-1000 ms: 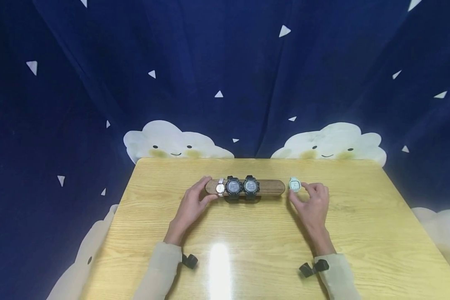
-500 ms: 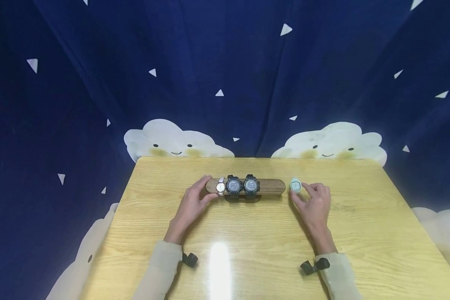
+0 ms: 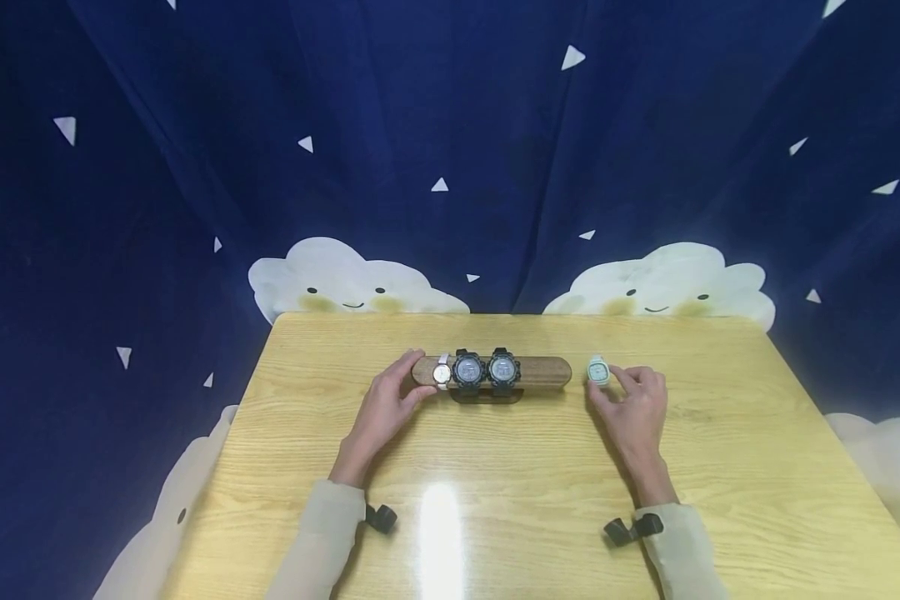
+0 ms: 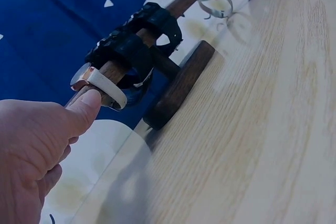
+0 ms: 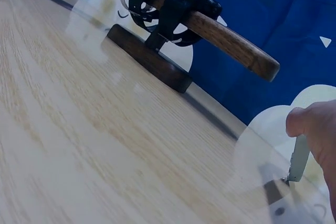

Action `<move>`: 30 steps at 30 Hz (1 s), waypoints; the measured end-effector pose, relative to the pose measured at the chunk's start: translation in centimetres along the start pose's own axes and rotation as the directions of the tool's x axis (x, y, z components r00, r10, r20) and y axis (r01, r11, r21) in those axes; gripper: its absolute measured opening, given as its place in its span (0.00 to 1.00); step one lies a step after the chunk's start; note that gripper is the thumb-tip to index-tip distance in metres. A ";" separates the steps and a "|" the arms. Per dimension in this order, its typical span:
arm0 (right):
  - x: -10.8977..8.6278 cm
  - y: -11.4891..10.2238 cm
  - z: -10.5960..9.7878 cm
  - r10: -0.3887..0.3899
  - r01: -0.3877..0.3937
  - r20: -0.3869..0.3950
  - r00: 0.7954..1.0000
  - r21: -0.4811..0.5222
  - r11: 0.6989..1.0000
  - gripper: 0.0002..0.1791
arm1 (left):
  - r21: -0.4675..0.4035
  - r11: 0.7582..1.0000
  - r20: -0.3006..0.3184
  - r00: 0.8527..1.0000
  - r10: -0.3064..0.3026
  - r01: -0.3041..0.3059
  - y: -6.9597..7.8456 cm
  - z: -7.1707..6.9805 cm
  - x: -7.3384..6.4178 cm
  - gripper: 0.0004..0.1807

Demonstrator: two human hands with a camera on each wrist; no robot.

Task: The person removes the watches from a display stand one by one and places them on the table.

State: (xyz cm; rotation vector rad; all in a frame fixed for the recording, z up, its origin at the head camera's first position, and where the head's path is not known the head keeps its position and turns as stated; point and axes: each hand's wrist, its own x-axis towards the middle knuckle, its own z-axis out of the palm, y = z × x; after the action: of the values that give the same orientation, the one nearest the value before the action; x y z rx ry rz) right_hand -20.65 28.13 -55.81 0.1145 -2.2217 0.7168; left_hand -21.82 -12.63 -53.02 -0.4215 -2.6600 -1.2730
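A wooden watch stand (image 3: 546,372) has its bar raised on a post over a dark base (image 4: 181,85). My left hand (image 3: 378,408) grips the bar's left end, thumb in front beside a watch with a white strap (image 4: 107,86). Two chunky black digital watches (image 3: 468,371) (image 5: 176,11) sit side by side on the bar, just right of the white one. Off the bar's right end, my right hand (image 3: 633,412) pinches a mint-green watch (image 3: 598,372) between thumb and fingers. Its strap forms a closed loop in the left wrist view, with the bar outside it.
The stand is on a light wooden table (image 3: 525,492), towards its back edge. Behind hangs a dark blue curtain (image 3: 390,108) with white triangles and clouds. Each sleeved wrist wears a small black camera (image 3: 381,518).
My right hand has drawn the mint-green watch a little to the right, farther from the bar's end. My left hand stays on the stand.
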 end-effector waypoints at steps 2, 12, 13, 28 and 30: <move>-0.1 0.1 0.0 0.010 -0.010 0.003 1.000 -0.008 1.000 0.23 | 0.000 1.000 0.000 1.000 0.002 -0.002 0.0 0.0 0.0 0.37; 0.0 0.3 -0.3 0.035 -0.034 0.030 0.999 -0.028 0.999 0.23 | 0.006 1.000 -0.002 1.000 -0.001 0.001 0.0 0.0 -0.2 0.37; 0.0 0.4 -0.4 0.035 -0.034 0.028 0.999 -0.032 0.999 0.22 | 0.005 1.000 0.000 1.000 -0.003 0.003 0.0 0.0 -0.1 0.37; -0.2 1.5 -0.4 -0.007 0.011 0.035 0.999 -0.102 0.995 0.22 | 0.002 1.000 -0.001 1.000 0.006 -0.006 0.0 0.0 -0.1 0.37; -0.2 1.6 -0.3 -0.012 0.016 0.044 0.999 -0.113 0.993 0.22 | 0.001 1.000 0.000 1.000 0.006 -0.006 0.0 0.0 0.0 0.37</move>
State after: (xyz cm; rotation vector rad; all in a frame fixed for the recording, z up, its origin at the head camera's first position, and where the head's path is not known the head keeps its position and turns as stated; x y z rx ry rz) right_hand -20.77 29.61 -56.51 0.0897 -2.2953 0.5841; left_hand -21.80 -12.66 -53.02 -0.4290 -2.6574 -1.2702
